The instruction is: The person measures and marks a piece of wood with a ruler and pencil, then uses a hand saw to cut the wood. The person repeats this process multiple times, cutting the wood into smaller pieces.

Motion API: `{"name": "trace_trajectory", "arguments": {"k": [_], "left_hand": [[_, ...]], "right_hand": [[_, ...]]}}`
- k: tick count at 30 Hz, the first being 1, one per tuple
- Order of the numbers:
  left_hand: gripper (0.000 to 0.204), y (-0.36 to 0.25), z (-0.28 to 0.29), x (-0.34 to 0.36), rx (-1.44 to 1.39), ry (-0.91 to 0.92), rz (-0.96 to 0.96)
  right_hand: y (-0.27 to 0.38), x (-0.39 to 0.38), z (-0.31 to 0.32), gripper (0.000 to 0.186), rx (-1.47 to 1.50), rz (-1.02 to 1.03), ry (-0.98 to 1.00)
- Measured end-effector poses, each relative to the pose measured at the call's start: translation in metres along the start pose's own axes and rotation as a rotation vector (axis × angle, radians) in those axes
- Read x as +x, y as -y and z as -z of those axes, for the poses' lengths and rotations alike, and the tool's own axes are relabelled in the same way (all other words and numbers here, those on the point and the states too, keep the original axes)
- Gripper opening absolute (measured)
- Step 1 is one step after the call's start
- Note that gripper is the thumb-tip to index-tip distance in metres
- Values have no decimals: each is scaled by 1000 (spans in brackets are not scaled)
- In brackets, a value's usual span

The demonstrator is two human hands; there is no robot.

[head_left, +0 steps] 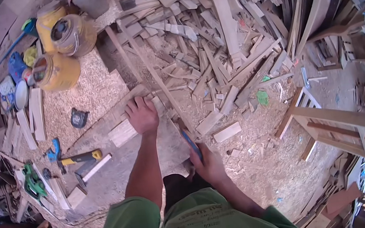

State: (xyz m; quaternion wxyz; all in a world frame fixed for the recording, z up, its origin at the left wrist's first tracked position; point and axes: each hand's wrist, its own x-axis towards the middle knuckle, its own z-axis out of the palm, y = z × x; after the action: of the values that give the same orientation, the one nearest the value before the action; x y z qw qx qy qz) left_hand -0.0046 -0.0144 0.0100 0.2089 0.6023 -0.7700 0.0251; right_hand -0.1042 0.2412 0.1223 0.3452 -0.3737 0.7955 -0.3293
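Note:
On the wooden workbench (139, 158), a pale wooden block (122, 133) lies under my left hand (142, 115). The fingers curl over its far side and grip it. Beside the bench's right edge, my right hand (208, 163) is closed around a long, narrow blue-handled tool (190, 143). Its far end points toward the right end of the block; I cannot make out its working end or whether it touches the wood. A hammer (80, 158) with a yellow and black handle rests left of my left forearm, close to a metal-and-wood try square (93, 168).
Sawdust covers the bench's far side, where a black tape measure (79, 117) lies. Yellow buckets (58, 71) stand at the back left. A green power tool (33, 182) sits at the left. Wood offcuts (212, 60) are heaped ahead; a wooden frame (350, 126) stands right.

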Motion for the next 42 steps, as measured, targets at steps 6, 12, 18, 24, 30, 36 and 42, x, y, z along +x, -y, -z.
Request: {"name": "trace_trajectory", "arguments": {"k": [6,12,18,24,30,36,42], "left_hand": [[22,-1,-3,-10,39,-23,-43],[25,-3,-4,-11,31,35,-34],[27,-2,-3,-17,-1,18,-35],[56,-1,10,-45,3,64,1],[60,26,65,-111,-190,379,-59],[53,121,129,-174,-108,523,-452],[61,247,202,-233,-114,574,-158]], "right_hand": [[5,-57,63,31,36,-49,57],[-22,53,-26,32,13,-87,50],[-57,17,-8,32,98,-126,84],[-55,-29,75,34,-95,1,87],[-29,2,80,38,-146,276,99],[21,26,-15,50,-266,551,-25],[26,12,-137,72,-481,572,88]]}}
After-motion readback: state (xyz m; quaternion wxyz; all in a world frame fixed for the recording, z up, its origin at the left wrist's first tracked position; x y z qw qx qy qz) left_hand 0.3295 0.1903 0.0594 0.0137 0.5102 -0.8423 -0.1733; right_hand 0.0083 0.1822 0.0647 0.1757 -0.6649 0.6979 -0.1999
